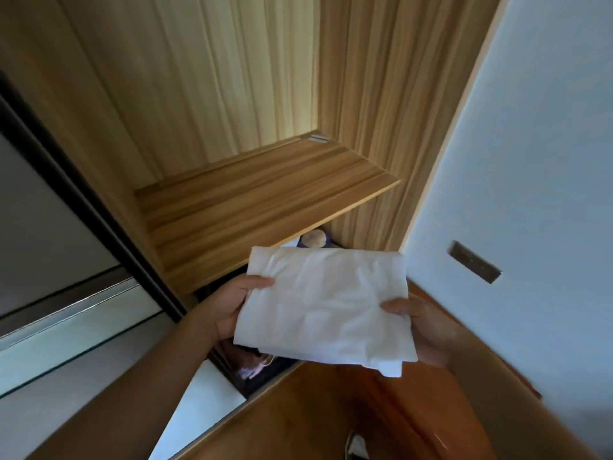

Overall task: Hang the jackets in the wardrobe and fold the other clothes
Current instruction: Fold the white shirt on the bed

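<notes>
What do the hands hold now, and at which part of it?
Both hold one folded white garment: the left hand grips its left edge, the right hand its right edge, thumbs on top.

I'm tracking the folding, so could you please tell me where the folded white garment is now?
Head view, low centre: the folded white garment is gripped by the left hand and right hand, in front of the wooden shelf.

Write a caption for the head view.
Left hand and right hand hold a folded white cloth before a wooden shelf.

home bedroom | wooden wardrobe shelf (265, 200) | sliding door (66, 227) | wall socket (474, 262)
</notes>
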A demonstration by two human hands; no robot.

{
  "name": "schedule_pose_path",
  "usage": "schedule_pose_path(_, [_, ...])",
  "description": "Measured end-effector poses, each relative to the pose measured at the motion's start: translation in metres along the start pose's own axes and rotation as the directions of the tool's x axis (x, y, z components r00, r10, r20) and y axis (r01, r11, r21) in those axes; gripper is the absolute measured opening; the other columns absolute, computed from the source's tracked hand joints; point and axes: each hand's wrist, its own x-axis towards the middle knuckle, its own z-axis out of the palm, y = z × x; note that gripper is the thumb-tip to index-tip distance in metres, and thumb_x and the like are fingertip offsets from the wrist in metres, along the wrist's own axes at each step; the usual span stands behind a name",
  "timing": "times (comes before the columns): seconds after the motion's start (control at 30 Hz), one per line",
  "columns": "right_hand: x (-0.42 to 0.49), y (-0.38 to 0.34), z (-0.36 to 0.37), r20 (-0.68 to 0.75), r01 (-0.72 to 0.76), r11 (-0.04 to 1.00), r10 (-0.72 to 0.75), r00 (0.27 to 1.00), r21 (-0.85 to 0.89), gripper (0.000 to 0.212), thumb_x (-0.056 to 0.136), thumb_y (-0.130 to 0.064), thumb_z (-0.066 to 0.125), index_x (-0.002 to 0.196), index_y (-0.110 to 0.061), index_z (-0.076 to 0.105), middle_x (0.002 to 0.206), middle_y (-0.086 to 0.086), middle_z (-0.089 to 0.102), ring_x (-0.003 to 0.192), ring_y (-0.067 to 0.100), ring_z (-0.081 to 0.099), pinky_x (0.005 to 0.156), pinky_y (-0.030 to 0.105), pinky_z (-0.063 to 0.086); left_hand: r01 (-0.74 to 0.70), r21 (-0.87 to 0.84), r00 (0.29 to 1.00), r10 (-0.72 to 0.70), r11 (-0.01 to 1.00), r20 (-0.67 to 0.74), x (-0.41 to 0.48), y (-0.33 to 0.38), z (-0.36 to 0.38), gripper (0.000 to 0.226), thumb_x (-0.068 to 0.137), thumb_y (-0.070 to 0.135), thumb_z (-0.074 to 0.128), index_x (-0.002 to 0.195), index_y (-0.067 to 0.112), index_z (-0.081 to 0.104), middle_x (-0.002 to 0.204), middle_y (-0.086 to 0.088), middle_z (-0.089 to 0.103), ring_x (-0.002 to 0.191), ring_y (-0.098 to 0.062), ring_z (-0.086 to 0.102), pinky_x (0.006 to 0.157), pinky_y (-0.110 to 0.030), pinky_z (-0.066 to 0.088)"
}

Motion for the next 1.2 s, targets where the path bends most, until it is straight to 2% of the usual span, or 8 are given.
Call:
schedule_pose_path(0.13, [0.054, -0.043, -0.010, 0.069, -0.110, 0.991, 0.115, 0.991, -0.072, 0.043, 0.098, -0.004, 0.052, 0.140, -0.012, 0.054, 0.130, 0.022, 0.065, 0.117, 0.044, 0.065, 0.085, 0.057, 0.057, -0.037, -0.093, 0.989, 0.024, 0.995, -0.146, 0.015, 0.017, 0.001, 0.051, 0.077, 0.017, 0.075, 0.126, 0.008, 0.064, 0.109, -0.020, 0.073, 0.094, -0.037, 0.071, 0.084, -0.047, 0.054])
schedule_pose_path(0.27, [0.118, -0.073, -0.020, 0.078, -0.220, 0.950, 0.242, 0.967, -0.223, 0.049, 0.092, -0.014, 0.070, 0.139, -0.014, 0.056, 0.130, 0.019, 0.068, 0.118, 0.042, 0.065, 0.099, 0.061, 0.051, -0.102, -0.183, 0.961, 0.049, 0.978, -0.273, 0.027, 0.028, 0.003, 0.025, 0.092, 0.017, 0.062, 0.115, 0.009, 0.064, 0.089, -0.016, 0.076, 0.092, -0.038, 0.066, 0.083, -0.045, 0.052])
schedule_pose_path(0.37, [0.162, -0.083, -0.012, 0.099, -0.213, 0.934, 0.250, 0.963, -0.286, 0.049, 0.088, -0.015, 0.072, 0.136, -0.017, 0.059, 0.126, 0.016, 0.070, 0.116, 0.040, 0.066, 0.095, 0.057, 0.053, -0.161, -0.234, 0.924, 0.063, 0.959, -0.376, 0.037, 0.034, -0.002, 0.017, 0.094, 0.014, 0.060, 0.110, 0.009, 0.062, 0.080, -0.013, 0.076, 0.093, -0.038, 0.064, 0.086, -0.047, 0.051])
schedule_pose_path(0.53, [0.227, -0.087, 0.003, 0.181, -0.133, 0.926, 0.207, 0.961, -0.354, 0.042, 0.097, -0.008, 0.057, 0.133, -0.029, 0.058, 0.126, 0.008, 0.071, 0.116, 0.036, 0.066, 0.098, 0.061, 0.052, -0.187, -0.285, 0.879, 0.030, 0.940, -0.476, 0.065, 0.040, -0.027, 0.016, 0.093, 0.016, 0.061, 0.106, 0.007, 0.065, 0.078, -0.014, 0.076, 0.086, -0.037, 0.065, 0.076, -0.042, 0.051])
schedule_pose_path(0.77, [0.309, -0.075, 0.013, 0.076, -0.166, 0.889, 0.219, 0.973, -0.426, 0.039, 0.098, -0.004, 0.056, 0.133, -0.023, 0.061, 0.118, 0.006, 0.075, 0.114, 0.036, 0.067, 0.100, 0.063, 0.050, -0.160, -0.329, 0.851, -0.039, 0.931, -0.524, 0.110, 0.055, -0.066, 0.014, 0.094, 0.015, 0.060, 0.102, 0.006, 0.068, 0.077, -0.014, 0.076, 0.078, -0.034, 0.068, 0.073, -0.041, 0.052])
schedule_pose_path(0.9, [0.350, -0.077, 0.023, 0.040, -0.212, 0.865, 0.257, 0.966, -0.455, 0.037, 0.096, -0.008, 0.062, 0.130, -0.022, 0.062, 0.115, 0.007, 0.076, 0.111, 0.037, 0.068, 0.096, 0.064, 0.053, -0.152, -0.352, 0.841, -0.066, 0.924, -0.536, 0.127, 0.068, -0.089, 0.023, 0.092, 0.019, 0.063, 0.111, 0.007, 0.067, 0.083, -0.016, 0.076, 0.088, -0.037, 0.067, 0.077, -0.043, 0.053])
schedule_pose_path(1.1, [0.423, -0.098, 0.065, 0.104, -0.192, 0.875, 0.263, 0.959, -0.445, 0.034, 0.098, -0.007, 0.060, 0.130, -0.017, 0.062, 0.123, 0.014, 0.071, 0.105, 0.038, 0.070, 0.086, 0.057, 0.059, -0.194, -0.261, 0.728, -0.039, 0.946, -0.685, 0.145, 0.115, -0.130, 0.047, 0.078, 0.029, 0.074, 0.121, 0.011, 0.069, 0.112, -0.019, 0.073, 0.105, -0.042, 0.068, 0.098, -0.057, 0.051])
schedule_pose_path(1.2, [0.460, -0.112, 0.098, 0.258, -0.097, 0.894, 0.228, 0.939, -0.438, 0.039, 0.099, -0.008, 0.060, 0.135, -0.023, 0.058, 0.127, 0.008, 0.070, 0.107, 0.031, 0.071, 0.083, 0.052, 0.060, -0.295, -0.110, 0.559, 0.078, 0.949, -0.825, 0.154, 0.149, -0.151, 0.037, 0.087, 0.028, 0.071, 0.120, 0.014, 0.065, 0.106, -0.010, 0.070, 0.106, -0.035, 0.065, 0.092, -0.043, 0.050])
